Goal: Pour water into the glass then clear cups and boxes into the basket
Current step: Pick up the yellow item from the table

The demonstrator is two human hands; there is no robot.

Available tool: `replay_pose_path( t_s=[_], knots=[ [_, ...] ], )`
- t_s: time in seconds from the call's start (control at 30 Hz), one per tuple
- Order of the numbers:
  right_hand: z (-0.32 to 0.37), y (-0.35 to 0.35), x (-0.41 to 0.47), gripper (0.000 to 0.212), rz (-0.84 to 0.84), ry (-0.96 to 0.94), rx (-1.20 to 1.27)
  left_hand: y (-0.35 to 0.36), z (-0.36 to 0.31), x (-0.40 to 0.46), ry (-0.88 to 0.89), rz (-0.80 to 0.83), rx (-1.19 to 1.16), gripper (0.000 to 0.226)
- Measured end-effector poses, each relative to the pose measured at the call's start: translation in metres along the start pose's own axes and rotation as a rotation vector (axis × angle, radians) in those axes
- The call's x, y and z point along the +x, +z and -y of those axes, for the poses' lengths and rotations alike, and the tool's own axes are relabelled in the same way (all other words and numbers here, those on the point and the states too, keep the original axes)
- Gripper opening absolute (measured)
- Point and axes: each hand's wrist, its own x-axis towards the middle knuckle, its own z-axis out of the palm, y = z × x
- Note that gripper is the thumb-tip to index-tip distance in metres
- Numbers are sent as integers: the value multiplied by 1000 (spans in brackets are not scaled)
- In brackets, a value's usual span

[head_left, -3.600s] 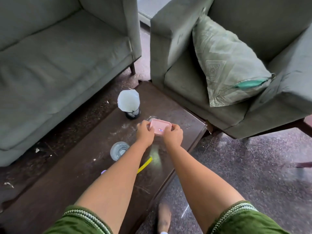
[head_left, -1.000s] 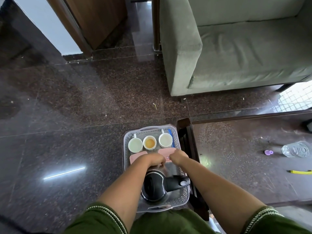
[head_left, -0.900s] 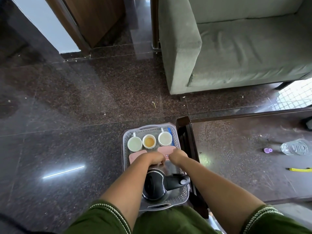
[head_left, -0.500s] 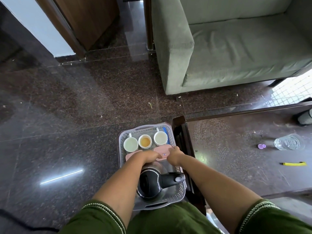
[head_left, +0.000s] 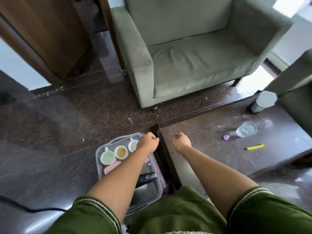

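Note:
A grey plastic basket stands on the floor beside the table's left end. In it are three white cups, one with brownish liquid, a pink box and a black kettle, partly hidden by my left forearm. A second pink box shows only as a sliver under that arm. My left hand hovers over the basket's far right corner, fingers curled, holding nothing. My right hand hangs over the table's near left corner, also curled and empty.
On the dark low table lie a plastic bottle on its side, a purple cap and a yellow strip; a pale upright container stands at its far edge. A grey armchair is ahead. A black cable crosses the floor.
Both hands have let go of the pink box, left in the basket, and risen. My right hand has swung right over the table corner. The view has tilted up.

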Motion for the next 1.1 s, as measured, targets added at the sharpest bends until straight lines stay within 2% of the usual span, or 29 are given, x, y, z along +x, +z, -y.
replay_pose_path(
  t_s=[0.23, 0.37, 0.43, 0.5, 0.63, 0.77, 0.97, 1.1],
  knots=[
    [-80, -87, 29, 26, -163, 41, 151, 82, -93, 5, 122, -3, -5, 17],
    [-139, -135, 58, 30, -199, 87, 107, 145, -144, 8, 121, 9, 11, 32],
    [-168, -157, 76, 33, -199, 118, 92, 176, -169, 17, 129, 22, 15, 30],
    [-193, -175, 97, 35, -179, 132, 61, 208, -189, 30, 115, 49, -6, 21],
    [-230, -201, 146, 36, -103, 103, -96, 264, -212, 56, 85, 132, -81, 41],
    [-252, -201, 195, 48, 73, 11, -315, 306, -217, 84, 51, 189, -85, 44],
    [-261, -176, 251, 56, 208, -75, -518, 340, -204, 117, 7, 158, -106, 45],
    [-268, -169, 262, 48, 227, -95, -584, 344, -188, 123, -34, 141, -134, 47]
  ],
)
